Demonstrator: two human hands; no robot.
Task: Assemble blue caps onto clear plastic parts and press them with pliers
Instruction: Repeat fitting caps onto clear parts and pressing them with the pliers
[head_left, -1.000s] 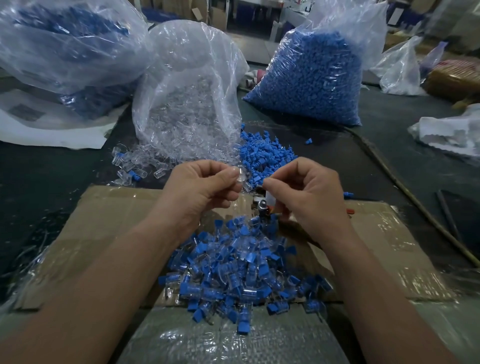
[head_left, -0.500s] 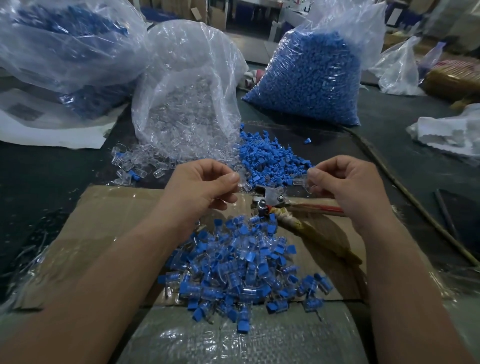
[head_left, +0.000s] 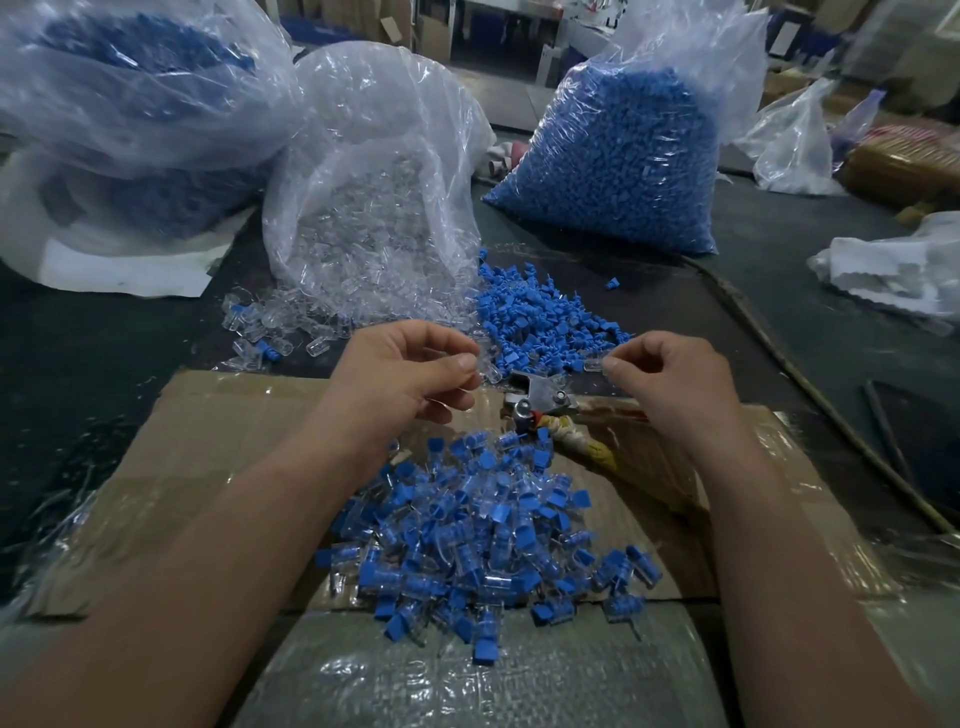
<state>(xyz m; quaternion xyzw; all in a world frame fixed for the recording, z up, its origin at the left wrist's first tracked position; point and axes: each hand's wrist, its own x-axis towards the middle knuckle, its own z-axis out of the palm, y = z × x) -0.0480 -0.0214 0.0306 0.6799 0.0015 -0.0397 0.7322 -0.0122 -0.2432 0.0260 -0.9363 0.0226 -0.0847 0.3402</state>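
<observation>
Fingers (head_left: 457, 362) pinching clear parts (head_left: 595, 365) over a table (head_left: 104, 395).
Left hand (head_left: 410, 374) and right hand (head_left: 670, 374) each grip one above pliers (head_left: 540, 397) and capped pieces (head_left: 483, 540).

No text, label, brand, number or sign is legible on any surface in view.
</observation>
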